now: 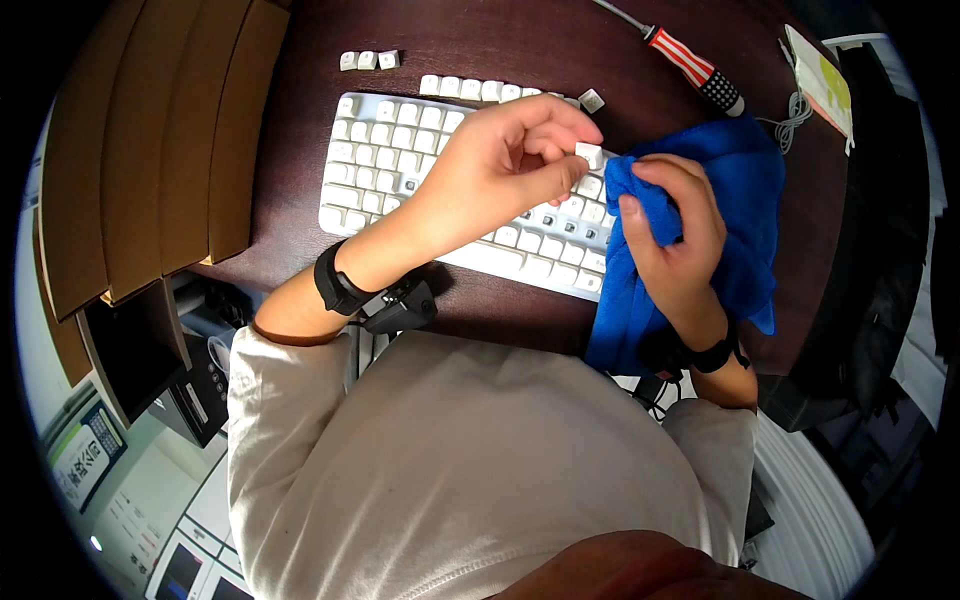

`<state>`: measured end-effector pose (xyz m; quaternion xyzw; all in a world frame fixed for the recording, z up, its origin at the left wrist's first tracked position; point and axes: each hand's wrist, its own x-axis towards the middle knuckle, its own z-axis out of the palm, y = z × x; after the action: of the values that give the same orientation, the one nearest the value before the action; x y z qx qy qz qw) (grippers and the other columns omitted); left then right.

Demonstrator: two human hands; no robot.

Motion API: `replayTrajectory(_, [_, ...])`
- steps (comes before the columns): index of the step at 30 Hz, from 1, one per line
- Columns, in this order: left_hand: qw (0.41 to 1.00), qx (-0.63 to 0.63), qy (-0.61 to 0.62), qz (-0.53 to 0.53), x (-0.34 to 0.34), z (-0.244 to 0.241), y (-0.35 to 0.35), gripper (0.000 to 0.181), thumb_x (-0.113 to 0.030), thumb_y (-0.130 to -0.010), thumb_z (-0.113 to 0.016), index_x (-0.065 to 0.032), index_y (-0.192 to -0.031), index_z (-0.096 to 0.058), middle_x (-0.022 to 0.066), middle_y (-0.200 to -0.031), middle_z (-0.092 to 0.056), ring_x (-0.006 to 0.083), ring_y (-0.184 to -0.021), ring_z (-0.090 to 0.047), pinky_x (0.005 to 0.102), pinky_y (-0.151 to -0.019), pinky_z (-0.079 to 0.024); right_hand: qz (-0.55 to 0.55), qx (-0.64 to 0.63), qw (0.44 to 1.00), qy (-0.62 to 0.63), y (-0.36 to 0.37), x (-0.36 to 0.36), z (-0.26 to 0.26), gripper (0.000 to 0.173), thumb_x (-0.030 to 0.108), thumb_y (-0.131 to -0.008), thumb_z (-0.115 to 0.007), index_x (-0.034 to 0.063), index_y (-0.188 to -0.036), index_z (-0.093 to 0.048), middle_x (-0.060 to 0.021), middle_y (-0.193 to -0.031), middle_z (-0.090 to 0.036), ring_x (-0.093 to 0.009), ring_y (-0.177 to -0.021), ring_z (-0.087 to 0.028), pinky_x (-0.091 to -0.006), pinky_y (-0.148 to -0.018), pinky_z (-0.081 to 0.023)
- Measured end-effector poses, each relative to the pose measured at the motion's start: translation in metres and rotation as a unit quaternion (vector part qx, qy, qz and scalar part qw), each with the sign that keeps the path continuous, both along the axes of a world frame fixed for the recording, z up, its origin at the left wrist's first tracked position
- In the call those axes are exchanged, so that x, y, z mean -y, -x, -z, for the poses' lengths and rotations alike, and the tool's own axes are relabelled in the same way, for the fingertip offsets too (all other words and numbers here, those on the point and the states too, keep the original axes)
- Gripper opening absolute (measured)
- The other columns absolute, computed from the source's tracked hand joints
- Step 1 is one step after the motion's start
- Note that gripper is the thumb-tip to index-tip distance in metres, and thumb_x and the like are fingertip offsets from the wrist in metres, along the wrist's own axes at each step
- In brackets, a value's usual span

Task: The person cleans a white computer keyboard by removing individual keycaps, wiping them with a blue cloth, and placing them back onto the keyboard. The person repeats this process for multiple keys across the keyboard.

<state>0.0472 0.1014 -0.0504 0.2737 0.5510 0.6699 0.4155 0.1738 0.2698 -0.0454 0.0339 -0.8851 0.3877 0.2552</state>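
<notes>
Between thumb and fingers my left hand (517, 157) holds a white keycap (590, 156) above the keyboard's upper right part. My right hand (679, 225) pinches a bunched corner of a blue cloth (742, 187), close beside that keycap. Under both hands lies a white keyboard (360, 176), its right end covered by the cloth. Bare key switches (559, 223) show in one of its rows, and another single one at the left. Behind it stands a row of loose white keycaps (471, 89), partly hidden by my left hand. One keycap (591, 100) lies tipped over at the row's right end.
Three more keycaps (367, 60) sit at the far left of the dark table (300, 150). A screwdriver (697, 71) with a striped, starred handle lies at the back right, near a coiled grey cable (792, 124). Cardboard boxes (165, 135) border the left side.
</notes>
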Motion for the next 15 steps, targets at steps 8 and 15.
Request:
replayTrajectory(8, [0.995, -0.086, 0.02, 0.037, -0.0016, -0.0017, -0.0028, 0.023, 0.006, -0.087, -0.06, 0.0027, -0.11, -0.061, 0.0061, -0.09, -0.067, 0.0088, -0.079, -0.062, 0.0222, -0.071, -0.051, -0.023, -0.013, 1.0, -0.016, 0.0008, -0.0005, -0.0001, 0.027, 0.001, -0.079, -0.07, 0.0014, -0.104, -0.06, -0.015, -0.101, -0.062, -0.027, -0.087, -0.064, -0.0323, -0.073, -0.052])
replayTrajectory(15, [0.988, -0.134, 0.055, 0.044, -0.0016, -0.0046, -0.0018, 0.017, 0.0, -0.088, -0.063, 0.0026, -0.105, -0.065, 0.0064, -0.088, -0.068, 0.008, -0.074, -0.062, 0.0223, -0.067, -0.051, -0.044, -0.003, 0.998, -0.047, 0.0061, 0.002, -0.0007, 0.028, 0.0, -0.073, -0.073, 0.0023, -0.098, -0.062, -0.0127, -0.096, -0.062, -0.027, -0.08, -0.064, -0.0321, -0.066, -0.052])
